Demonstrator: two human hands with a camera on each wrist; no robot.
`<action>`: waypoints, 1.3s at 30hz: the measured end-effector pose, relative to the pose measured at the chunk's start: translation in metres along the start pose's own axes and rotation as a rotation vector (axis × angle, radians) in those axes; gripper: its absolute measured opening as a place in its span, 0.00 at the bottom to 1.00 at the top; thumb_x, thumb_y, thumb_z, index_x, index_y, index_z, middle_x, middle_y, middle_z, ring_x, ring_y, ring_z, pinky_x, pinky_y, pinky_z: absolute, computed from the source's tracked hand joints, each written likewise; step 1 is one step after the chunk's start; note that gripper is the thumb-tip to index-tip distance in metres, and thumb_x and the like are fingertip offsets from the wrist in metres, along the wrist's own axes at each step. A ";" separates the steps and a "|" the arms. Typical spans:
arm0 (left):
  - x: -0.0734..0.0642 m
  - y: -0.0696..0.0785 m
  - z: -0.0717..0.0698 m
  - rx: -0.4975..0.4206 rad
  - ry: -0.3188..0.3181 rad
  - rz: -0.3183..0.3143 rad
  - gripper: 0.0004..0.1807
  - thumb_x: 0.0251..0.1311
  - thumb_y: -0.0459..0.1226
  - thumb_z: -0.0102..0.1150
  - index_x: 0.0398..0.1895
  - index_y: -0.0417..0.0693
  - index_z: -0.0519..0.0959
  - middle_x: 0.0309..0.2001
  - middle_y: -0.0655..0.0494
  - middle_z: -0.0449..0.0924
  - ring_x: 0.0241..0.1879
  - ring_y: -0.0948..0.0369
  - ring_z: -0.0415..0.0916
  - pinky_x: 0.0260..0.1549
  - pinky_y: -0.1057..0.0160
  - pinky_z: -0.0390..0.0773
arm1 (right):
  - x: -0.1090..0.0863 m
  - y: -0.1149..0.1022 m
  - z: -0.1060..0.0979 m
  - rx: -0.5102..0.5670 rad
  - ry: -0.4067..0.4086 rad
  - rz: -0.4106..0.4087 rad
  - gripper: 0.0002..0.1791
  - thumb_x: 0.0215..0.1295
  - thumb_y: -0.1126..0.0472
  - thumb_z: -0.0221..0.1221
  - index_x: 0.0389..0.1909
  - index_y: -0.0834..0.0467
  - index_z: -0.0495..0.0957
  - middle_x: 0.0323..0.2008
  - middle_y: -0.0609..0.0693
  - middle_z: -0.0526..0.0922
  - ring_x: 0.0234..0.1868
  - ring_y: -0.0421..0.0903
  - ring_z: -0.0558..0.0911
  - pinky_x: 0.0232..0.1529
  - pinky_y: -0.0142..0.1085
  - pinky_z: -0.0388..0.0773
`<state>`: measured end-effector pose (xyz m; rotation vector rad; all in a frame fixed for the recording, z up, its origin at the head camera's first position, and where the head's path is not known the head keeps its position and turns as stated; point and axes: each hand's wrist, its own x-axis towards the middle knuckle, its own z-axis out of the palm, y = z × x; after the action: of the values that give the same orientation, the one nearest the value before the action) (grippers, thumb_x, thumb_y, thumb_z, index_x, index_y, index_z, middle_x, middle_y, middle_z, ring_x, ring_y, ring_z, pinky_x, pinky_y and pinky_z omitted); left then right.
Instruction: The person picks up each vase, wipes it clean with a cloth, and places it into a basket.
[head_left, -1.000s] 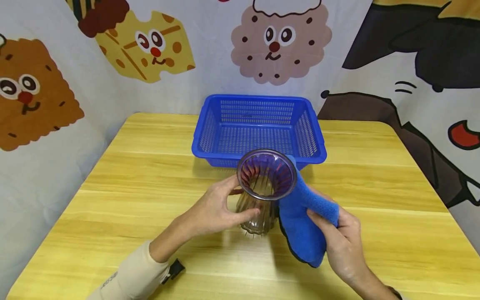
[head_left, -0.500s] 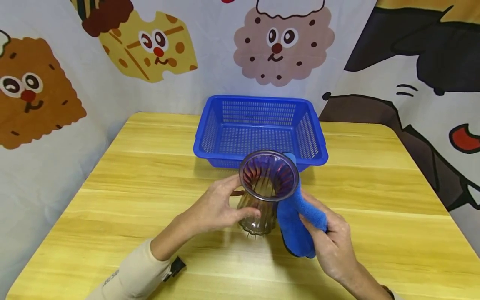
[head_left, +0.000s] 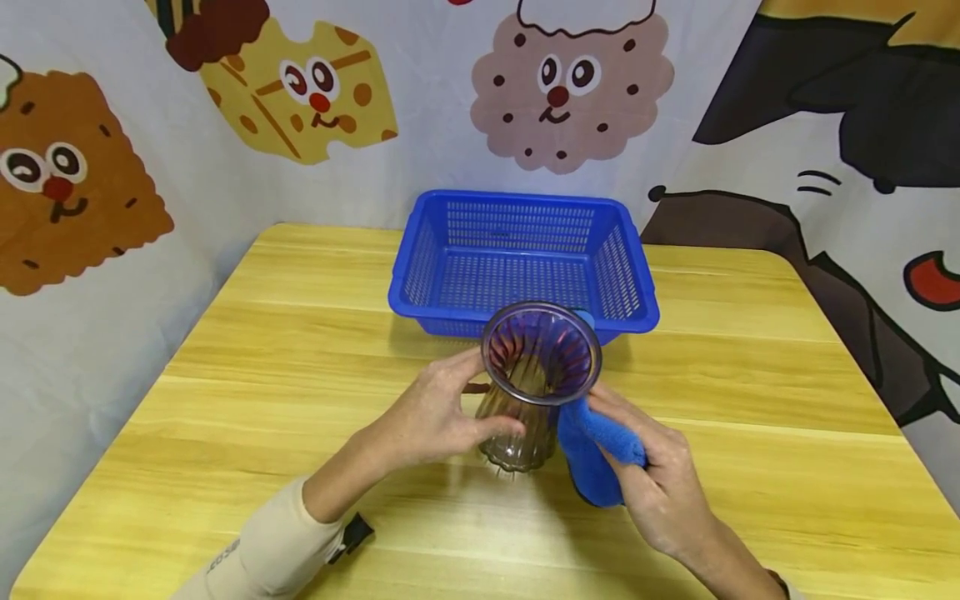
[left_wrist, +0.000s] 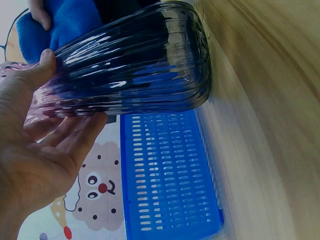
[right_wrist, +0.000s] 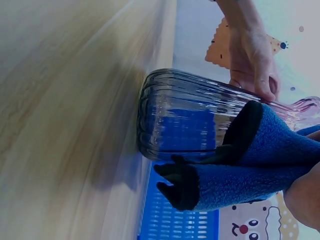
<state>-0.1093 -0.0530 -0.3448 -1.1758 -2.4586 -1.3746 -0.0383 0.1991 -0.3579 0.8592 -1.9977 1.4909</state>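
Note:
A ribbed clear glass vase (head_left: 517,446) with a purple-tinted flared rim is upright in front of me, its base on or very near the wooden table. My left hand (head_left: 427,421) holds it from the left below the rim, thumb on the near side and fingers behind. At its right side, my right hand (head_left: 663,483) grips a bunched blue cloth (head_left: 588,467) with a dark edge. The right wrist view shows the folded cloth (right_wrist: 240,185) hanging alongside the glass (right_wrist: 185,100). Some right fingertips are hidden behind the vase rim.
Behind the vase stands a blue perforated plastic basket (head_left: 450,315), its front rim close to the glass. The pale wooden table (head_left: 247,400) extends on both sides. A white cloth backdrop (head_left: 435,100) with cartoon prints hangs along the table's far side.
My right hand has moved left and slightly up, toward the vase, bunching the cloth closer against its side. The left hand and vase keep nearly the same place.

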 end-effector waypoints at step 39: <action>0.001 -0.001 0.000 0.072 -0.001 0.025 0.48 0.46 0.47 0.82 0.71 0.46 0.70 0.68 0.53 0.73 0.62 0.57 0.75 0.58 0.63 0.79 | -0.013 0.007 -0.013 -0.317 -0.239 0.178 0.36 0.43 0.83 0.47 0.54 0.61 0.85 0.61 0.50 0.81 0.62 0.50 0.78 0.66 0.28 0.68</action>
<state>-0.1103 -0.0525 -0.3455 -1.1884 -2.4629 -1.2685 -0.0343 0.2158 -0.3685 0.7691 -2.4589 1.1545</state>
